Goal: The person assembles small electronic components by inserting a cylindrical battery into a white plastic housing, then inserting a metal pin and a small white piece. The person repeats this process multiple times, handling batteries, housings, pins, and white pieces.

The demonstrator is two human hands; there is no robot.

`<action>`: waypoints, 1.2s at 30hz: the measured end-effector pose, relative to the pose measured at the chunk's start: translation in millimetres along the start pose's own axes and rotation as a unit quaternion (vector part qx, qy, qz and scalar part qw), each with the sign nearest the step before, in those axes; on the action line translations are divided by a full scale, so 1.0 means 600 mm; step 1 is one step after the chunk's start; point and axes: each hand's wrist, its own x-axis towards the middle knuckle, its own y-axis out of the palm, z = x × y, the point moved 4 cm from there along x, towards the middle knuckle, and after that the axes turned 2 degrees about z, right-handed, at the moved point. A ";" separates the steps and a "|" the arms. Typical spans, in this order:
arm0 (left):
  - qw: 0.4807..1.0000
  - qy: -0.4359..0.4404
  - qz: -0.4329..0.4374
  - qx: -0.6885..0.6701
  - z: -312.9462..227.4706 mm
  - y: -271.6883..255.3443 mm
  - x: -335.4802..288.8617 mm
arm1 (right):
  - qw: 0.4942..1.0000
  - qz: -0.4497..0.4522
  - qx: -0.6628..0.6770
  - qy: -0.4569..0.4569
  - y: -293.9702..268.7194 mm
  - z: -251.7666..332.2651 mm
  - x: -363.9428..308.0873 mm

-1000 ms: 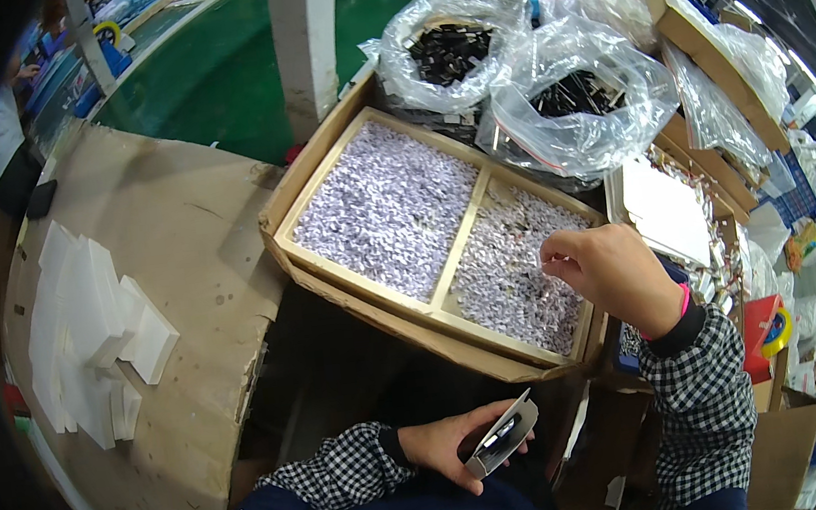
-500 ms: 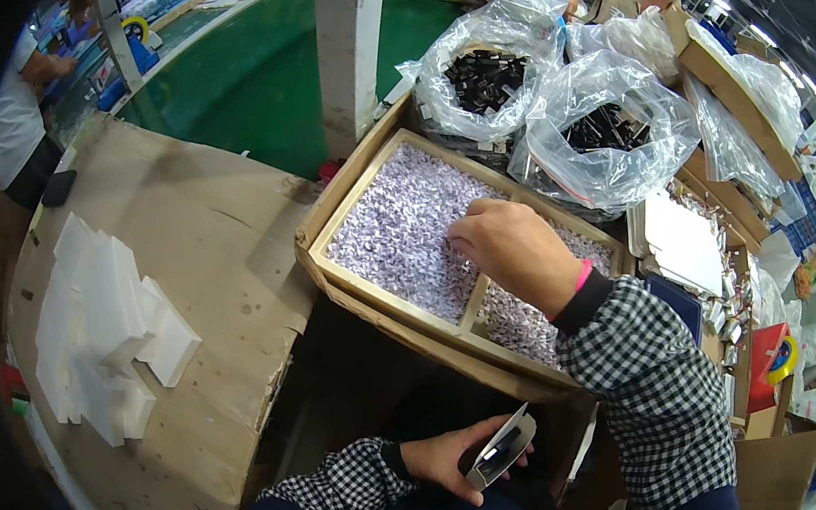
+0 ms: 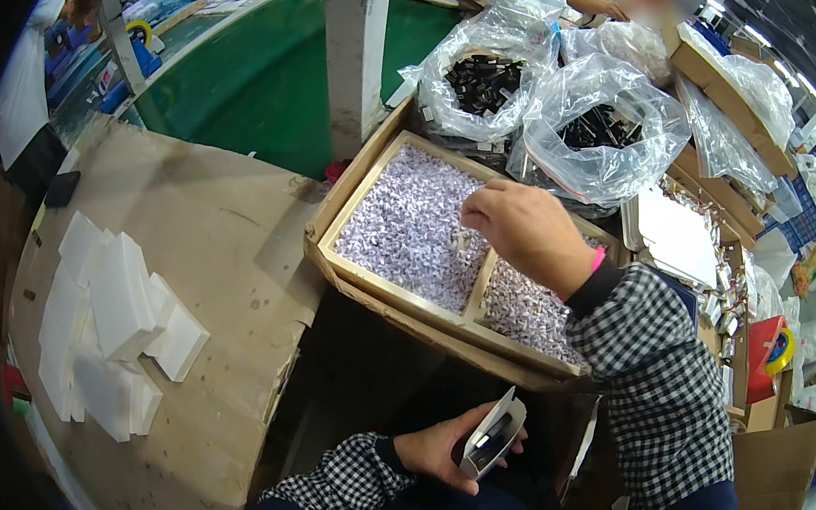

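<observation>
My left hand [image 3: 441, 453] is wrapped round a small white box [image 3: 494, 437] at the lower middle. Its top stands open and something dark shows inside. Over a wooden tray [image 3: 382, 290] with two compartments, my right hand [image 3: 531, 231] hovers with thumb and fingers pinched together. A tiny pale bit seems to show below the fingertips, too small to name. Small folded white paper pieces [image 3: 399, 221] fill the left compartment in a heap. More small pieces [image 3: 525, 307], slightly pinkish, lie in the right one, partly behind my right forearm.
A cardboard box edge [image 3: 329, 269] surrounds the tray. Two clear plastic bags [image 3: 610, 171] of black parts stand behind it. White boxes [image 3: 122, 308] lie piled on the cardboard-topped table [image 3: 215, 237] at left. A grey post [image 3: 360, 54] rises beyond the tray. Another person [image 3: 596, 2] sits far right.
My right hand has lifted slightly off the paper pieces and shifted to the right, fingers still pinched. My left hand and its box have hardly moved. The view has shifted a little.
</observation>
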 end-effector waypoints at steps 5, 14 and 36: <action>1.000 0.004 -0.017 -0.019 -0.021 0.004 -0.002 | 0.989 -0.010 0.134 -0.061 -0.064 0.039 -0.069; 0.996 -0.051 -0.004 0.079 -0.031 0.006 0.020 | 0.959 0.166 0.223 -0.046 -0.070 0.119 -0.234; 0.991 -0.101 0.042 0.077 0.035 0.062 0.097 | 0.963 0.062 0.255 0.055 -0.097 0.093 -0.385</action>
